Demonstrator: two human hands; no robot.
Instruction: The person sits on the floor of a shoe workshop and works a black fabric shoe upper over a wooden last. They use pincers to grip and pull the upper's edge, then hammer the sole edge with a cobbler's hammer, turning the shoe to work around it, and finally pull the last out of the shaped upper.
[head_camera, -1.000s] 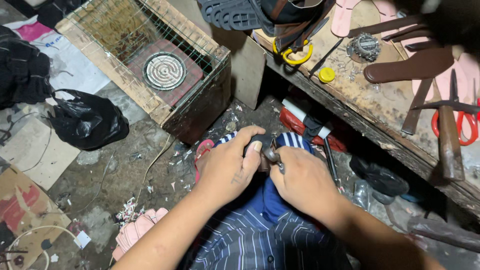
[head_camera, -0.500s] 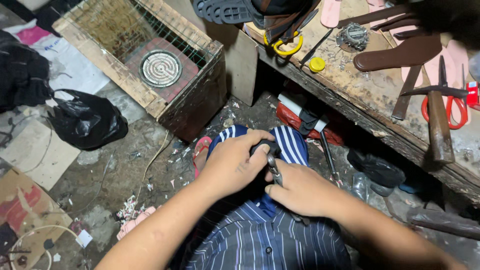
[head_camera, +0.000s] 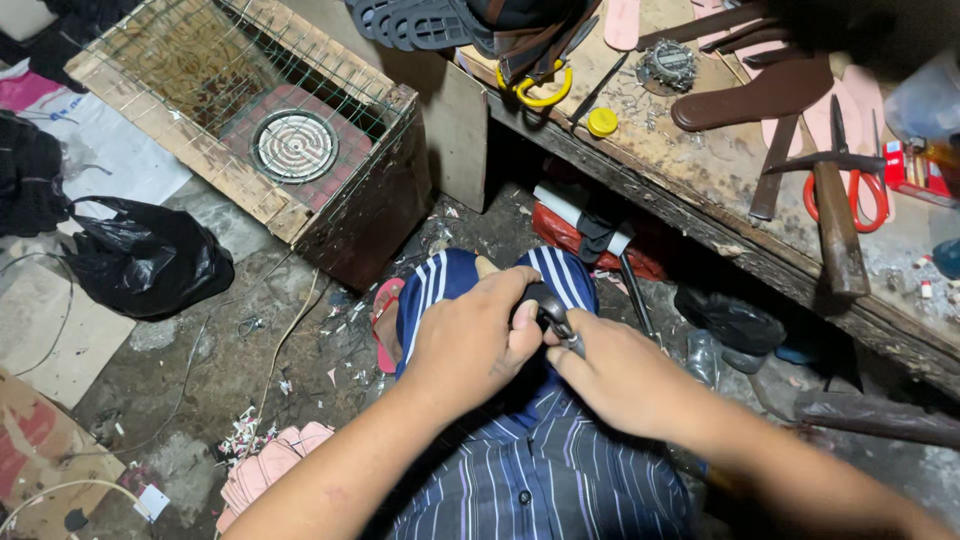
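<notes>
Over the lap, the left hand (head_camera: 470, 345) wraps a small dark rounded piece (head_camera: 537, 298); the right hand (head_camera: 620, 375) pinches a slim metal tool (head_camera: 562, 328) touching it.

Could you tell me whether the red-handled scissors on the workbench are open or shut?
Shut: the scissors lie flat on the workbench, blades together.

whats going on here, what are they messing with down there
A person sits over a littered floor and works on a small dark piece held above their lap. The left hand wraps around the dark piece, while the right hand presses a slim metal tool against it. What the piece is cannot be told. On the wooden workbench to the right lie a hammer, red-handled scissors and brown sole cutouts, all untouched.
</notes>
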